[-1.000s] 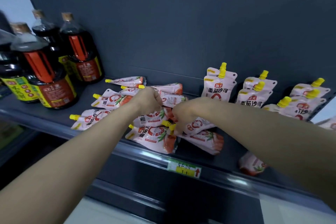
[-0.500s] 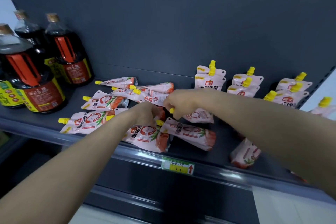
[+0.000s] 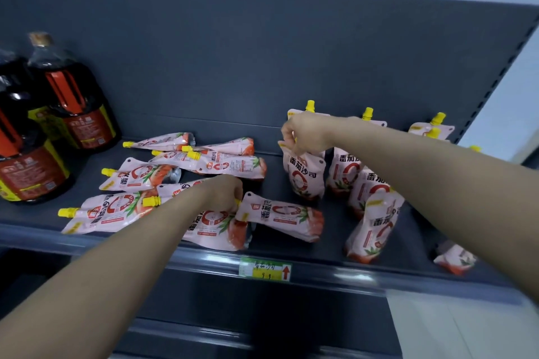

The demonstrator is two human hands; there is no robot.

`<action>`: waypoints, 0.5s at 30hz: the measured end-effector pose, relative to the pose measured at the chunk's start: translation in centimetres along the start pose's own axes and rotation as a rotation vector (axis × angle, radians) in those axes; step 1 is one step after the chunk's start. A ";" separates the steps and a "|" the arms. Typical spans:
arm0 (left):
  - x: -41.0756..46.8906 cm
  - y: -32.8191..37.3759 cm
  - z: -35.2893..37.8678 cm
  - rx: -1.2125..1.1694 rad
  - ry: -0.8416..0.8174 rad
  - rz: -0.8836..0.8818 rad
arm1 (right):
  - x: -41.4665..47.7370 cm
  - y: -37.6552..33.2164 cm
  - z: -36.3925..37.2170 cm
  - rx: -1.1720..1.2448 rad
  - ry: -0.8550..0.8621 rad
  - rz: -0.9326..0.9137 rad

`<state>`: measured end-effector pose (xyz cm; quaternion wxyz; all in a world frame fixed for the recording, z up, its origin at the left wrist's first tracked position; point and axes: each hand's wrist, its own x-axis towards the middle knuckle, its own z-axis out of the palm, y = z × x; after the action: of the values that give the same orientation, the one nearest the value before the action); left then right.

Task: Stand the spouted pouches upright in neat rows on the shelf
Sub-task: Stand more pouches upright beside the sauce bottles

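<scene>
Pouch [image 3: 304, 175] upright, pinched at top by your right hand [image 3: 303, 132], spout hidden, left hand [image 3: 226, 192] curled over flat pouches [image 3: 213, 223], grip unclear

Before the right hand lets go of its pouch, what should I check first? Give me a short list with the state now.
1. Right hand grips held pouch at top: ok.
2. Held pouch upright: ok.
3. Its base resting on shelf: cannot tell.
4. In line with standing pouches: not ok, row slants.
5. Left hand on flat pouch spout: cannot tell, spout hidden.
6. Flat pouches remaining: not ok, many.
</scene>
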<state>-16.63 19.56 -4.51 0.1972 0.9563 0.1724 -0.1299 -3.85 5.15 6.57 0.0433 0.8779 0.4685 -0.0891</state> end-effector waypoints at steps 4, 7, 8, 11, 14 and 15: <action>-0.3 0.5 -1.2 -0.108 0.087 0.066 | -0.1 1.1 -0.4 0.003 0.030 0.075; -0.7 1.7 -2.2 -0.227 0.104 0.127 | 0.0 1.8 -0.4 0.020 0.038 0.106; -0.9 2.2 -2.4 -0.248 0.117 0.142 | 0.0 2.0 -0.3 0.017 0.048 0.110; -1.4 4.3 -3.3 -0.297 0.148 0.186 | 0.2 2.3 -0.1 0.017 0.061 0.120; -1.8 6.8 -4.3 -0.262 0.214 0.209 | 0.3 2.6 -0.1 0.057 0.086 0.111; -1.8 7.5 -4.6 -0.257 0.228 0.203 | 0.3 2.7 -0.1 0.065 0.078 0.107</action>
<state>-14.65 14.55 2.62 0.3090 0.9442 0.1116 0.0231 -1.40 3.87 6.59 0.0012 0.9054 0.4192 -0.0674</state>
